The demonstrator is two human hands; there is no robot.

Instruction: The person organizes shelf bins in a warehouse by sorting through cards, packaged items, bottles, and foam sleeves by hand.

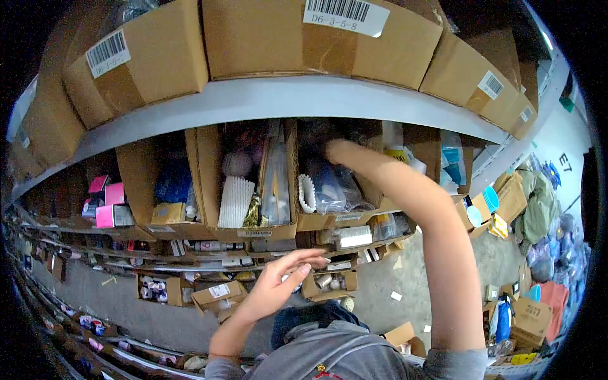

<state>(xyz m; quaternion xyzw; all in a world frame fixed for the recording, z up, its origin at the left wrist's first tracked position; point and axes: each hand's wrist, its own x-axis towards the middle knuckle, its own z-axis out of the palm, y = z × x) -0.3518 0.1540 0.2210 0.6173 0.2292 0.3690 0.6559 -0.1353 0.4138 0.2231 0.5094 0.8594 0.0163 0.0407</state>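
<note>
My right arm reaches across into an open cardboard bin (329,221) on the middle shelf. Deep in that bin's shadow is my right hand (334,151); its fingers are hidden, so any hold cannot be made out. Clear plastic-wrapped items (332,193) and a white ribbed piece (306,193) lie in the front of the same bin. My left hand (285,278) hovers below and in front of the shelf, fingers stretched out, holding nothing. To the left, a neighbouring bin contains a white foam mesh sleeve (236,201) and long plastic-wrapped items (276,190).
Labelled cardboard boxes (253,44) line the upper shelf (285,98), overhanging the bins. Pink boxes (114,204) sit in a bin at left. Lower down, open cartons (218,292) stand by the floor. Bags and cartons (532,320) are piled at right.
</note>
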